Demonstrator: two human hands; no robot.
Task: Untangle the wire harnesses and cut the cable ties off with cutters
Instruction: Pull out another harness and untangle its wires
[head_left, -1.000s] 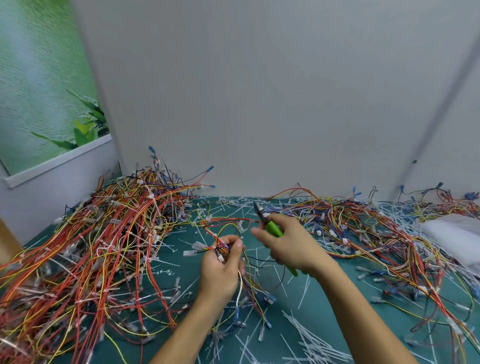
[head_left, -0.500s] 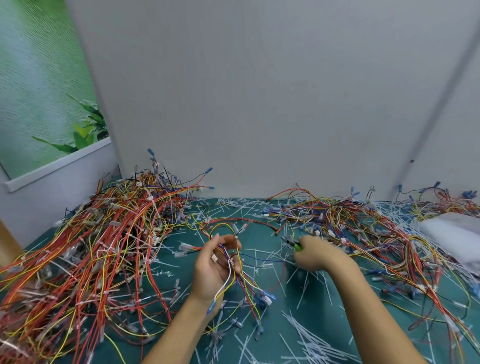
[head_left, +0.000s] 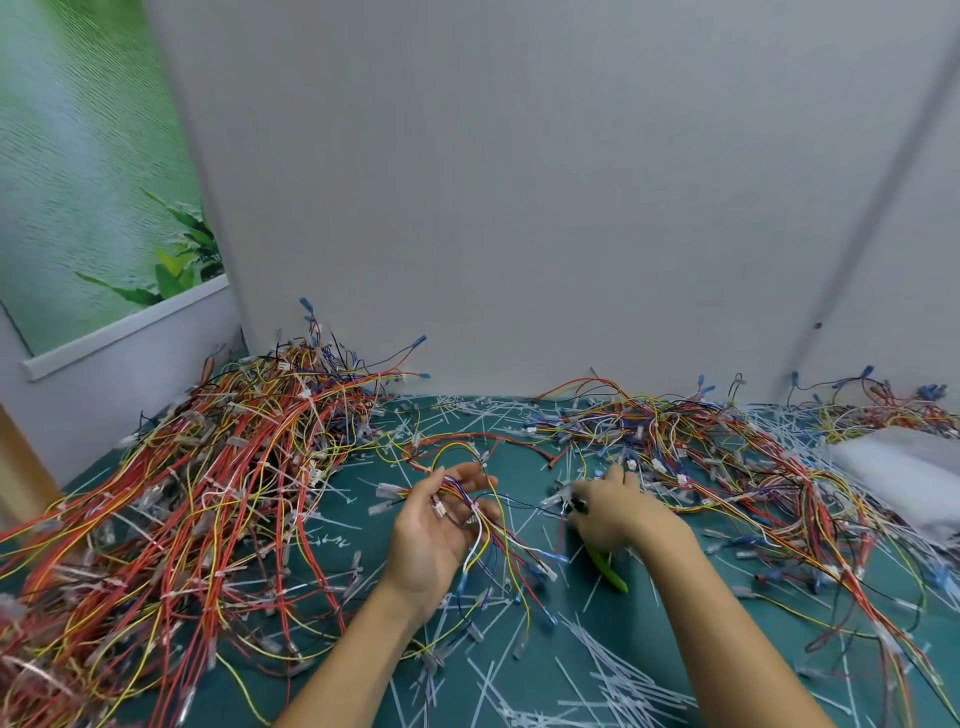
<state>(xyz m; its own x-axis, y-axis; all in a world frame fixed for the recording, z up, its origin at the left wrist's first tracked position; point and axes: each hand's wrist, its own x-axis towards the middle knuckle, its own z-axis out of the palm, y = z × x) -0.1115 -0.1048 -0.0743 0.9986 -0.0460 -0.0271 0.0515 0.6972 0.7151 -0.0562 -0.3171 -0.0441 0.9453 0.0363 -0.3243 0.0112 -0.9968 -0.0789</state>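
My left hand (head_left: 434, 535) is palm up over the green mat and holds a small wire harness (head_left: 488, 540) of yellow, red, blue and white wires. A yellow loop rises above its fingers and loose ends with connectors trail down to the right. My right hand (head_left: 615, 512), blurred by motion, sits just right of the harness and grips green-handled cutters (head_left: 609, 570). The handle sticks out below the palm and the dark head points left toward the wires. No cable tie on the held harness can be made out.
A large heap of red and yellow harnesses (head_left: 197, 499) fills the left side. Another tangle (head_left: 727, 457) runs along the right. Cut white cable ties (head_left: 613, 686) litter the mat (head_left: 561, 644). A white bag (head_left: 904, 467) lies far right. Grey wall panels (head_left: 519, 208) close the back.
My left hand turned palm up and spread the harness. My right hand dropped with the cutters from beside the left hand to the mat on the right, and is now moving.
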